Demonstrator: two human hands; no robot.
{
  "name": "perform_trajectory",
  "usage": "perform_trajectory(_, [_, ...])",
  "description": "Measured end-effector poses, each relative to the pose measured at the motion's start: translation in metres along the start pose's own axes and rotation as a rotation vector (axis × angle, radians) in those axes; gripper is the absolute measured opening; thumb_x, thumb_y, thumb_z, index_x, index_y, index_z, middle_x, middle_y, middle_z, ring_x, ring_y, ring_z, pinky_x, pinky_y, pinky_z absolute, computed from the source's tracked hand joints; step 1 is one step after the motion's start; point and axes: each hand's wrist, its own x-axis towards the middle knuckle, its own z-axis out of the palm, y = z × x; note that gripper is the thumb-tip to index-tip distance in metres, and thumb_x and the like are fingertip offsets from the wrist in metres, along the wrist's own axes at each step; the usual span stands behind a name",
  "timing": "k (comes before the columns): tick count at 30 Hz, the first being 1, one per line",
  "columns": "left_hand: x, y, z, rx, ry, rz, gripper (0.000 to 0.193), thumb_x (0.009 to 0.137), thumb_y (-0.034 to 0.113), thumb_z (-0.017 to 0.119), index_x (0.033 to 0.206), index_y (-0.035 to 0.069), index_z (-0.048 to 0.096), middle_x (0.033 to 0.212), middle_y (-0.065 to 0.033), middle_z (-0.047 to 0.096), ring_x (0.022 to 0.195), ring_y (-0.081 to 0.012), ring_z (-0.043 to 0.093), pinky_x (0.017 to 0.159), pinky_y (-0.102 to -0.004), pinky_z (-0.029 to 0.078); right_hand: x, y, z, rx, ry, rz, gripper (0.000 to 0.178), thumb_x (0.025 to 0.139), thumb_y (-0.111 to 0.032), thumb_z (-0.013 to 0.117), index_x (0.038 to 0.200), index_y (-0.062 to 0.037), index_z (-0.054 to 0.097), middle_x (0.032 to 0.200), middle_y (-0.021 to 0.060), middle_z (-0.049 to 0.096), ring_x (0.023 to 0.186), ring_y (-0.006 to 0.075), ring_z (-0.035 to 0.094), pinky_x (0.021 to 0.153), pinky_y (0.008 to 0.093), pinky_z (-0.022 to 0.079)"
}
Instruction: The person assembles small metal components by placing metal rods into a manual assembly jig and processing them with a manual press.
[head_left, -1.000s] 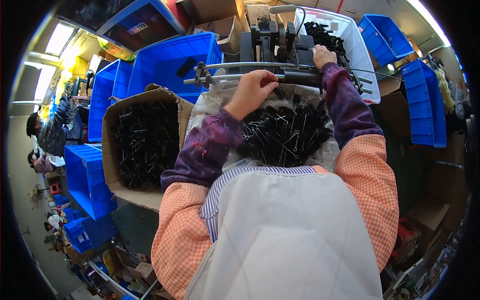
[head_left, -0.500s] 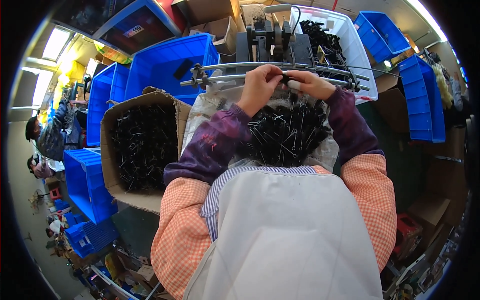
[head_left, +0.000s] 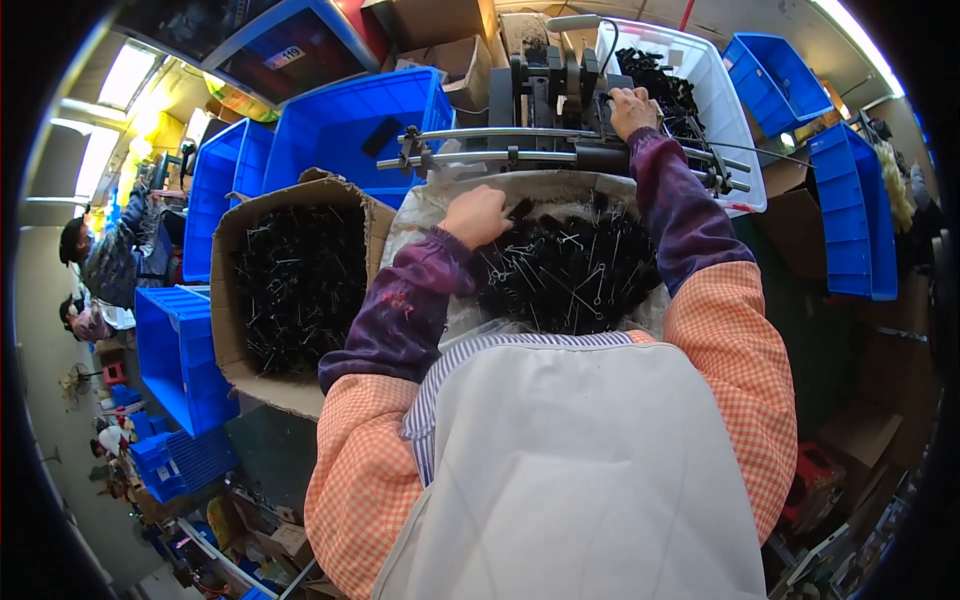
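Note:
A pile of black bristly pieces with thin wire stems ending in loops, like small wire brushes, lies on a pale plastic sheet before me. My left hand is closed at the pile's upper left edge; a dark piece shows by its fingertips, but whether they hold it is unclear. Farther off, my right hand reaches to the right side of a dark machine, beside the white bin. Its fingers are bent down and closed, and what they grip is hidden. Two metal rods cross the machine's near side.
A cardboard box full of similar wire pieces stands at left. Behind it are blue bins. The white bin beyond my right hand holds black parts. More blue bins stand at right. People are at far left.
My hands were together above the rods' near side. They have parted: the left came back left and down to the pile, the right moved up and away to the machine's right side.

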Motion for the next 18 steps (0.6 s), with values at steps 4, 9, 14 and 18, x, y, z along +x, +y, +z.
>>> perform_trajectory(4, [-0.002, 0.009, -0.015, 0.091, -0.076, -0.189, 0.028, 0.073, 0.029, 0.064, 0.084, 0.004, 0.062, 0.088, -0.0148, 0.063, 0.087, -0.032, 0.059, 0.074, -0.0408, 0.047, -0.001, 0.001, 0.001, -0.016, -0.032, 0.023, 0.024, 0.084, -0.024, 0.052, 0.106, -0.0146, 0.059, 0.106, 0.0042, 0.059, 0.106, 0.0258, 0.047, 0.087, 0.0418, 0.036])
perform_trajectory(9, [0.002, -0.005, -0.004, 0.078, -0.094, -0.104, 0.031, 0.074, 0.032, 0.063, 0.086, 0.004, 0.063, 0.089, -0.0158, 0.063, 0.087, -0.0327, 0.06, 0.074, -0.0413, 0.048, 0.0, 0.005, 0.003, 0.095, 0.012, -0.022, 0.025, 0.084, -0.025, 0.052, 0.105, -0.0142, 0.059, 0.106, 0.0041, 0.059, 0.106, 0.0254, 0.047, 0.088, 0.0401, 0.034])
perform_trajectory(14, [0.003, 0.005, -0.009, 0.111, -0.169, -0.177, 0.029, 0.073, 0.031, 0.062, 0.085, 0.004, 0.064, 0.088, -0.0155, 0.064, 0.087, -0.0329, 0.06, 0.075, -0.0415, 0.048, 0.002, 0.003, 0.004, -0.082, -0.033, -0.013, 0.023, 0.085, -0.025, 0.051, 0.103, -0.0141, 0.059, 0.105, 0.004, 0.059, 0.106, 0.0243, 0.047, 0.088, 0.0403, 0.032])
perform_trajectory(18, [0.007, -0.009, 0.003, 0.063, -0.129, -0.13, 0.026, 0.074, 0.027, 0.06, 0.084, 0.004, 0.065, 0.089, -0.015, 0.064, 0.085, -0.0324, 0.06, 0.074, -0.0411, 0.048, 0.001, 0.005, 0.002, 0.034, -0.014, -0.005, 0.023, 0.084, -0.024, 0.051, 0.103, -0.0128, 0.059, 0.108, 0.0045, 0.059, 0.111, 0.0242, 0.044, 0.09, 0.0421, 0.029])
